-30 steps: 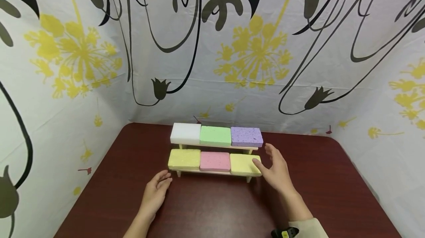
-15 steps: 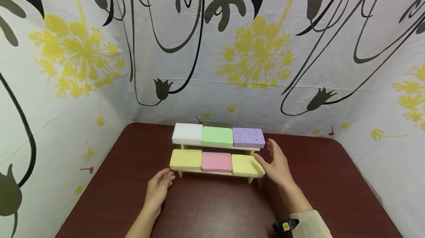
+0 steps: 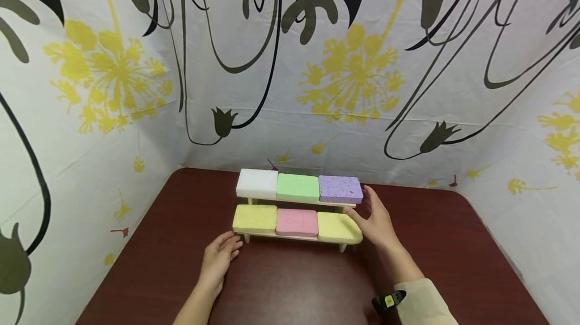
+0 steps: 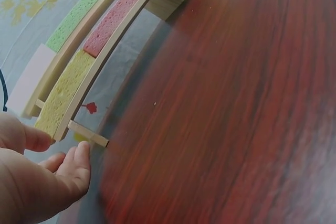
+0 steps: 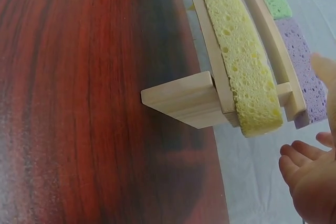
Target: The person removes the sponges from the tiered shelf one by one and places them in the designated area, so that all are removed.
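A low two-tier wooden rack [image 5: 215, 51] carries two rows of sponges. White [image 3: 257, 183], green [image 3: 298, 187] and purple [image 3: 340, 189] ones line the back tier. Along the front tier lie a left yellow sponge [image 3: 255, 218], a pink sponge [image 3: 296, 221] and a right yellow sponge [image 3: 339, 226]. My left hand [image 3: 217, 263] reaches the front tier's left end, a fingertip right at the left yellow sponge's corner, the other fingers loosely bent below. My right hand [image 3: 379, 224] stands at the rack's right end beside the purple sponge, thumb and fingers spread, holding nothing.
The rack stands on short wooden legs [image 5: 181, 100] near the back of a dark red-brown table [image 3: 290, 289]. Patterned cloth [image 3: 281, 83] hangs behind and at both sides. A black band [image 3: 388, 302] is on the right wrist, by a beige sleeve [image 3: 423, 302].
My right hand has shifted back from the right yellow sponge toward the purple one. My left fingertips have come closer to the front tier's end. The head view has shifted slightly.
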The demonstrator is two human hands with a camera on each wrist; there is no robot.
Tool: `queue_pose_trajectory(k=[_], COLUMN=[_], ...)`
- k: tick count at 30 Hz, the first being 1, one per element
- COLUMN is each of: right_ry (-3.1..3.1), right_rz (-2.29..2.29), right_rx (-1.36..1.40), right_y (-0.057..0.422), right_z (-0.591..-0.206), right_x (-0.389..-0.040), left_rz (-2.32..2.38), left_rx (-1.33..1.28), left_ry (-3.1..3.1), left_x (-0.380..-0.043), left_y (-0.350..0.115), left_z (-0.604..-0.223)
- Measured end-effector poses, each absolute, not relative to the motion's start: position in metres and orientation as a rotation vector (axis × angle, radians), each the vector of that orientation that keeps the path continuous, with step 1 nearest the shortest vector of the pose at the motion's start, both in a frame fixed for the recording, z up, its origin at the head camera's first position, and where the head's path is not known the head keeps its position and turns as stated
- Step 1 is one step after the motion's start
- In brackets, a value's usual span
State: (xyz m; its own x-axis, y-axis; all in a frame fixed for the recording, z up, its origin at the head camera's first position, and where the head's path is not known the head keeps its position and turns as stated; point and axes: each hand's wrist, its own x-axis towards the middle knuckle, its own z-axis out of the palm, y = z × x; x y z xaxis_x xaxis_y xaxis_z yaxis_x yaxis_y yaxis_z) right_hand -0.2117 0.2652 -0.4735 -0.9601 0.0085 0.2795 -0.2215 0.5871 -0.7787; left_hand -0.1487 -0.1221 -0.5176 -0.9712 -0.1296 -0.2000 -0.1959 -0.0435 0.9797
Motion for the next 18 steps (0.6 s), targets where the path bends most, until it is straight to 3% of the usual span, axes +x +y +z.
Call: queue_pose_trajectory(k=[18], right_ry=[-2.676], right_rz=[1.233], right_rx=[0.151], right_y=[0.262], right_z=[-0.47], right_x=[-0.225], left_rz=[2.311], left_rx=[-0.369], left_ry=[1.96], left_x=[-0.156], left_y=[-0.119], left_z=[-0.521])
